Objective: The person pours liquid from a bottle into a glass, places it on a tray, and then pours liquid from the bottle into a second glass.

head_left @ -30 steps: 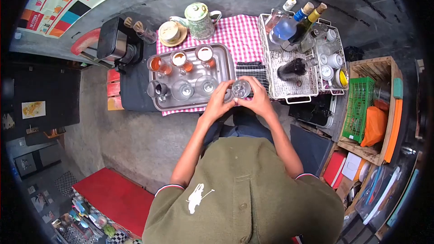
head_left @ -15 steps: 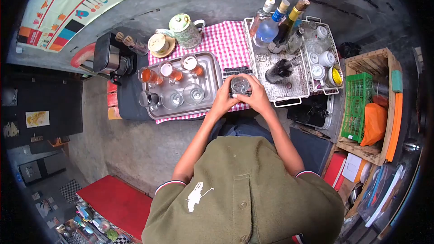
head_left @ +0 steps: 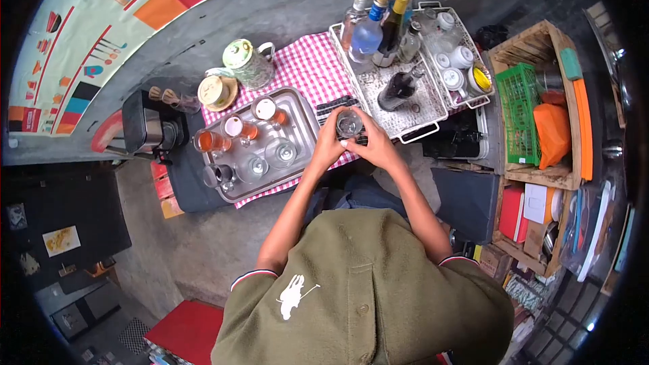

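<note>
Glass [head_left: 349, 124], clear and seen from above, is sitting between both hands over the near edge of the bench [head_left: 181, 162], just in front of the folded striped cloth [head_left: 336, 103]. The left hand [head_left: 329, 145] is curling around the glass on its left side, fingers wrapping the wall. The right hand [head_left: 374, 146] is closing on it from the right, with fingertips reaching over the near rim. Both hands are gripping the glass together, and the forearms are running back toward the olive-green shirt [head_left: 365, 290].

Just left of the hands, a steel tray [head_left: 302, 109] is lying on a red-and-white checked cloth [head_left: 307, 67]. Three glasses of amber drink [head_left: 236, 128] are standing in the far row of the tray, and three clear glasses [head_left: 253, 165] are standing in the near row. Beyond the tray, a patterned teapot [head_left: 245, 62] is standing beside a cup with a lid on a saucer [head_left: 216, 91]. A dark machine [head_left: 145, 132] is sitting at the left end of the bench.

To the right of the hands, a white wire rack [head_left: 405, 105] is holding upright bottles [head_left: 378, 23] at its far end and one dark bottle [head_left: 397, 88] lying on its side. A second rack beside it is carrying white jars [head_left: 454, 67]. Farther right, a wooden crate [head_left: 541, 47] is holding a green basket [head_left: 517, 118] and an orange bag [head_left: 552, 132].
</note>
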### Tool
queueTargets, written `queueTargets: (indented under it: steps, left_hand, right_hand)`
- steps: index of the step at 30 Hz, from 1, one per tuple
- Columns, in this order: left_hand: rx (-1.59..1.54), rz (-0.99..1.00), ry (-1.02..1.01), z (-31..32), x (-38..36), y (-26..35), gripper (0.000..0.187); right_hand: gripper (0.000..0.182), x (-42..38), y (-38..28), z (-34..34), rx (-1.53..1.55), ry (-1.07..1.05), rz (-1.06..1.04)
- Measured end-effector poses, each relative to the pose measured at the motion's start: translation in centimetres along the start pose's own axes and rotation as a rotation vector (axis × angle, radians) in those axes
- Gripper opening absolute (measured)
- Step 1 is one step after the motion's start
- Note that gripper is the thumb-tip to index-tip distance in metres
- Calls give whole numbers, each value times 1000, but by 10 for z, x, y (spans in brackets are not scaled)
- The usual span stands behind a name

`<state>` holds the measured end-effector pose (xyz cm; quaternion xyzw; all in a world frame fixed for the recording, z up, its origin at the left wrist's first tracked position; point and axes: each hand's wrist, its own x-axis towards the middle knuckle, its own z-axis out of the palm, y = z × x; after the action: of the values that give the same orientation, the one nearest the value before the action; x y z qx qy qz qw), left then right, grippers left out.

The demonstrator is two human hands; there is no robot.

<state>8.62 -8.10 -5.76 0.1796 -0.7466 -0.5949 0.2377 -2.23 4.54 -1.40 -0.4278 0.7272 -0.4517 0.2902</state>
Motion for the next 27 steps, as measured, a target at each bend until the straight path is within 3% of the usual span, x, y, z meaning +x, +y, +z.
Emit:
queueTargets:
  steps: [5, 14, 22, 23, 26, 27]
  left_hand:
    - [10, -74, -54, 7, 5, 5, 74]
    - [99, -23, -26, 31, 33, 8, 75]
    - [99, -47, 63, 62, 64, 16, 72]
    - [100, -65, 81, 65, 65, 17, 71]
    - [93, -96, 156, 72, 66, 18, 71]
    - [85, -110, 179, 74, 65, 18, 72]
  right_hand:
    - [98, -6, 7, -4, -6, 17, 33]
    - [113, 3, 12, -27, -73, 51, 29]
    - [85, 22, 37, -84, 37, -22, 88]
    - [72, 22, 46, -88, 22, 36, 8]
    - [61, 21, 59, -115, 67, -92, 5]
    - [48, 20, 55, -122, 81, -85, 5]
